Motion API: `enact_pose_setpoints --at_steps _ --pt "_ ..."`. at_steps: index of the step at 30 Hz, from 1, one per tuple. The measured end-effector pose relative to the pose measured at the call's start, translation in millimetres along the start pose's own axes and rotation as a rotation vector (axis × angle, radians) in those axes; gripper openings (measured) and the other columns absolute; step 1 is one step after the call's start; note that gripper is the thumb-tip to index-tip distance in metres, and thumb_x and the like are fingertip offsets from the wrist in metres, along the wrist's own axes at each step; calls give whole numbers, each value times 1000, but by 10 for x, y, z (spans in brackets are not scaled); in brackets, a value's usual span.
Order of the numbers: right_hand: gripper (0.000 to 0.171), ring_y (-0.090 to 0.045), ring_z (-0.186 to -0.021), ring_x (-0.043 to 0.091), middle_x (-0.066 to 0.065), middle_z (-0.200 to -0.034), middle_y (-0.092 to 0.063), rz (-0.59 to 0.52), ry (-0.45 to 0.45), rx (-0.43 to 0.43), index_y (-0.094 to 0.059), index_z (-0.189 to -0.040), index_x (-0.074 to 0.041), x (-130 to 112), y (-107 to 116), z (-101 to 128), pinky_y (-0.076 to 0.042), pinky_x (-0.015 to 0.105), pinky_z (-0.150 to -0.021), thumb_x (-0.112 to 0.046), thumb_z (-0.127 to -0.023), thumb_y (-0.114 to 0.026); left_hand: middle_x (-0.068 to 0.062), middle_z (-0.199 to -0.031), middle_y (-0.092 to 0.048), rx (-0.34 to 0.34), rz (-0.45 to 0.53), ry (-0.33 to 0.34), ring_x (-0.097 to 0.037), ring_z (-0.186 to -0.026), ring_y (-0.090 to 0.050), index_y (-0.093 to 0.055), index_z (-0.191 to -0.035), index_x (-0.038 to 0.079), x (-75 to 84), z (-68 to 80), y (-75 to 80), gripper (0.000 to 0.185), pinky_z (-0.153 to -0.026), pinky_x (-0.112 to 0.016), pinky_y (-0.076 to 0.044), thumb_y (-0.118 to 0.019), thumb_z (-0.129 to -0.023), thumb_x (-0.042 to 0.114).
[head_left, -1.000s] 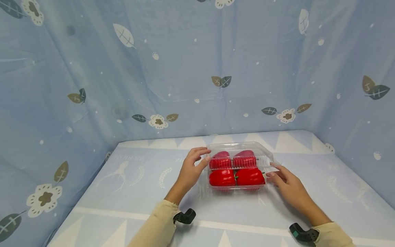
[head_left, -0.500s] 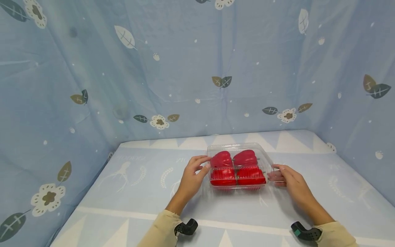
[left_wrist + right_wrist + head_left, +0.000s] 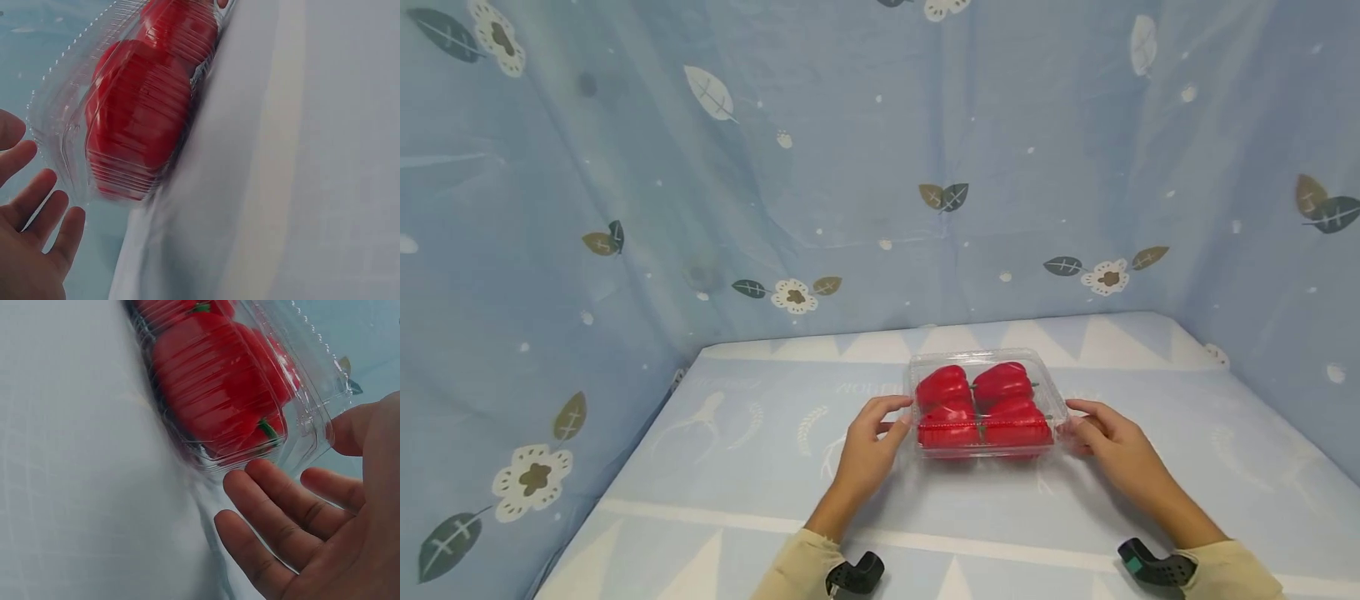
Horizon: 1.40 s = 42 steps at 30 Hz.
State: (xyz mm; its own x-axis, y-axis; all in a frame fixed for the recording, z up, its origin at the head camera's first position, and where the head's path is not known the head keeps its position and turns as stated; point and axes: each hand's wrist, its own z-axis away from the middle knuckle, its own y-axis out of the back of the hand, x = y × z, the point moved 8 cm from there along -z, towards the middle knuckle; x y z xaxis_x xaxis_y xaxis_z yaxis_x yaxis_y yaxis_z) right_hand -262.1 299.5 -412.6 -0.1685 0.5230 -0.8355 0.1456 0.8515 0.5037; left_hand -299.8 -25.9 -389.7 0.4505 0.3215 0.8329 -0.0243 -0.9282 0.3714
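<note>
The clear clamshell box of red bell peppers lies on the blue printed cloth right between your hands, its long axis running left to right. Your left hand and right hand flank its short ends, fingers loosely spread at the rim (contact unclear), about equally near.

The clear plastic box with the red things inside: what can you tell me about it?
The clear plastic box is a thin, ribbed clamshell with its hinged lid down over four glossy red peppers with green stems, packed two by two. It sits flat on the pale blue patterned tablecloth. The left hand is at its left edge and the right hand at its right edge, fingers relaxed and at or near the rim.
</note>
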Motion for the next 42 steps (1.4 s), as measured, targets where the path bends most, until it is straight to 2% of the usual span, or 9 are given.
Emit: enact_pose_setpoints --at_steps 8,13,17,20,24,29,33,39,42 --pt "46 -66 -85 17 17 -105 -65 -22 26 -36 -44 -137 0 -20 -28 8 -55 25 -71 -26 -99 -51 6 -116 -57 17 -51 40 -12 -112 -54 -67 -112 19 -84 77 38 22 -85 -33 -50 -61 -92 15" --pt "47 -66 -84 17 17 -105 -66 -10 17 -23 -42 -138 0 -16 -29 5 -55 24 -71 -25 -99 -51 0 -118 -55 -11 -10 103 -14 -110 -58 -62 -120 13 -162 118 5 28 -86 -31 -50 -61 -92 17" --pt "46 -66 -83 19 18 -103 -65 -30 20 -39 -40 -139 0 -9 -46 12 -55 24 -71 -21 -99 -51 -11 -122 -56 -33 44 163 -24 -106 -60 -57 -123 5 27 200 36 31 -85 -30 -51 -59 -93 12" --pt "45 -67 -79 21 17 -97 -65 -73 59 -62 -38 -139 2 -34 -61 23 -55 25 -70 -13 -99 -50 -16 -120 -59 -45 89 188 -28 -101 -61 -56 -124 1 47 225 32 32 -80 -27 -51 -58 -93 8" --pt "44 -67 -69 21 12 -84 -66 -90 138 -86 -36 -139 3 -100 -60 36 -53 21 -70 -3 -97 -47 -12 -112 -63 -57 100 169 -20 -90 -63 -56 -126 6 -165 182 -41 33 -70 -24 -52 -58 -94 13" --pt "45 -63 -63 22 9 -75 -64 -101 170 -113 -34 -140 4 -134 -57 48 -51 21 -69 -1 -97 -46 -5 -101 -66 -70 63 150 -12 -79 -61 -61 -122 15 -203 148 -75 29 -65 -25 -51 -59 -94 21" --pt "44 -63 -64 24 14 -75 -63 -210 138 -134 -32 -140 5 -104 -80 43 -55 28 -66 -1 -98 -44 -4 -89 -66 -100 70 180 -19 -76 -63 -60 -123 18 -244 153 -97 31 -65 -26 -51 -59 -93 20" --pt "47 -64 -70 23 15 -79 -62 -358 5 -151 -29 -142 3 1 -137 47 -56 34 -67 -6 -98 -45 -14 -88 -67 -202 243 245 -29 -85 -67 -48 -134 13 -285 196 -185 41 -74 -40 -55 -57 -94 15" --pt "51 -64 -71 23 13 -80 -61 -452 -77 -153 -27 -143 0 40 -152 49 -56 35 -68 -5 -96 -47 -15 -90 -69 -222 318 289 -29 -86 -68 -43 -136 12 -290 206 -222 44 -76 -44 -55 -55 -95 15"
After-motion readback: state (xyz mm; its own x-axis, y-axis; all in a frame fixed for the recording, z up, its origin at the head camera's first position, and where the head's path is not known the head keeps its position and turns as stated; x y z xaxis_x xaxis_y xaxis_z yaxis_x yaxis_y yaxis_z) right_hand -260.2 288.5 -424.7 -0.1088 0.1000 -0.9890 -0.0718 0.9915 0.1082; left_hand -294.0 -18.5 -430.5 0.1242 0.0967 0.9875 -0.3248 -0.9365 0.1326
